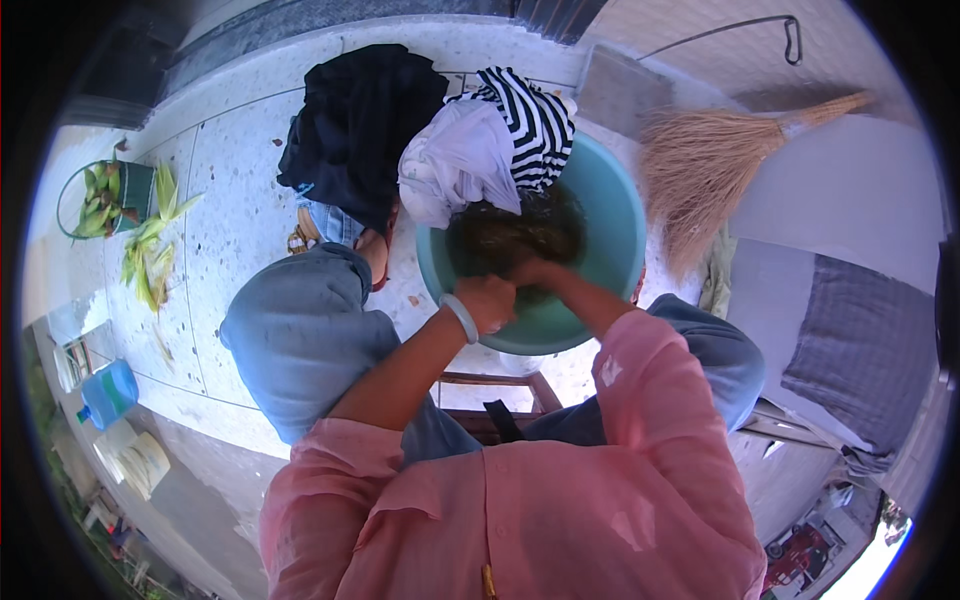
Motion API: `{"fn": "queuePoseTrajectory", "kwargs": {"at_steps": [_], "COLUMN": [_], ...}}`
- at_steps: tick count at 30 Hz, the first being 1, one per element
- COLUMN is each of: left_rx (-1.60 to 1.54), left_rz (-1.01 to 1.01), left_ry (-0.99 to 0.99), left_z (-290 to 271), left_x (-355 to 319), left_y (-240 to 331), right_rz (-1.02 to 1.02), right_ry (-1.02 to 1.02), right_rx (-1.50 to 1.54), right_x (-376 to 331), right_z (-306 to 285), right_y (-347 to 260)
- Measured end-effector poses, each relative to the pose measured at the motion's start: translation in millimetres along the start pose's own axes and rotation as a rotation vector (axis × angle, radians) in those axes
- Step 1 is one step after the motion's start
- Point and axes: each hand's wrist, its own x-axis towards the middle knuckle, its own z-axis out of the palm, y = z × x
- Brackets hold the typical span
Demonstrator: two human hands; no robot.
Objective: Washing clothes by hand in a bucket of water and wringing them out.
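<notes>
In the head view, the left hand [487,300] and right hand [533,272] both close their fingers around a dark wet garment [515,235] lying inside the teal basin [610,200], beneath a white cloth [455,160] and striped cloth [540,120] draped on its rim.

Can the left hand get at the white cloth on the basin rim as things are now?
Probably yes: the white cloth hangs just beyond the left hand, with nothing between, though that hand grips dark wet cloth.

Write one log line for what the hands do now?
left hand + right hand: shut on dark wet cloth | in teal basin
</notes>
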Motion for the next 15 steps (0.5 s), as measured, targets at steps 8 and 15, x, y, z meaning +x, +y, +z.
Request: {"fn": "queuePoseTrajectory", "kwargs": {"at_steps": [8, 15], "left_rx": [-0.023, -0.17], "left_rz": [0.073, 0.024], "left_ry": [0.288, 0.317], "left_z": [5, 7], "left_x": [31, 31], "left_y": [-9, -20], "right_rz": [0.49, 0.435], "right_ry": [0.343, 0.648], "right_rx": [-0.062, 0.598], "right_x": [-23, -130], "right_z": [1, -88], "right_y": [17, -92]}}
